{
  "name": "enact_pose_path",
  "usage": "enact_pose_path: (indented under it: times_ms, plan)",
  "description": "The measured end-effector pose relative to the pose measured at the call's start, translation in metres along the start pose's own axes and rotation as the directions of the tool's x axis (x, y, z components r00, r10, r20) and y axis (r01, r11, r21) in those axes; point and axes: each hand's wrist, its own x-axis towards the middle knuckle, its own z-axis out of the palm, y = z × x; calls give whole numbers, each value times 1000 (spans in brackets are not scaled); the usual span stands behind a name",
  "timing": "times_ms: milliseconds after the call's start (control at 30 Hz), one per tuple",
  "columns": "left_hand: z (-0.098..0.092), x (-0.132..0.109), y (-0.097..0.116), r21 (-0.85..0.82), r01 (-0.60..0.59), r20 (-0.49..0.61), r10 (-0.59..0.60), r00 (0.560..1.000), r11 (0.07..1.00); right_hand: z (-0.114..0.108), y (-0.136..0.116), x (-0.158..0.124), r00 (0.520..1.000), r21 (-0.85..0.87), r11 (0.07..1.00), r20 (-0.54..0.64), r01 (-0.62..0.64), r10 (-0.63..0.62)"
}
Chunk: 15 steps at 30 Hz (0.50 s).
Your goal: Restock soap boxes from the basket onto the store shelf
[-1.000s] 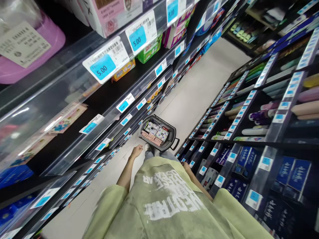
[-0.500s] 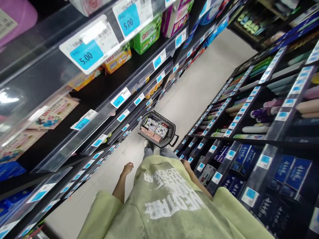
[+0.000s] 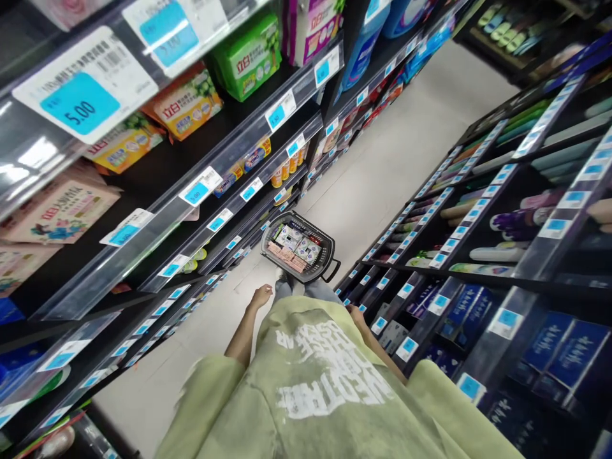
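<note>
I stand in a shop aisle in a light green printed shirt. My left hand (image 3: 261, 297) hangs at my side with loosely curled fingers and nothing in it. My right hand (image 3: 356, 313) is down at my right hip, mostly hidden behind the shirt, so its fingers do not show. On the floor just ahead of my feet sits a black shopping basket (image 3: 325, 252) filled with small packets. Neither hand touches it.
Black shelves with blue price tags line both sides. The left shelves (image 3: 201, 191) hold green and orange detergent packs (image 3: 246, 54); the right shelves (image 3: 502, 210) hold rolled items and dark blue boxes. A pale floor (image 3: 382, 172) runs ahead between them.
The view has tilted down and turned slightly left, so the left shelves slid upward. My left hand swung back and then forward again. The basket has stayed put.
</note>
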Motion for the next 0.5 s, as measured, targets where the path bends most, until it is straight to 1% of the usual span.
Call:
enact_pose_path:
  times_ms: [133,233,300,400,500]
  plan:
    - [4,7,32,18,6,-42,-5,999,1000,-23,17,23,992,-3,999,116,-49,49]
    - [19,3,54,41,43,-58,-40,998,998,-43,31,46,985,0,999,165,-42,41]
    - [37,-1,69,61,69,-52,-66,996,996,-55,41,64,981,-5,999,190,-33,33]
    - [71,-7,95,105,92,-27,-90,996,990,-69,52,94,974,-13,999,225,-34,36]
    - [103,-4,126,159,67,9,-69,998,985,-77,54,126,964,4,999,262,-36,34]
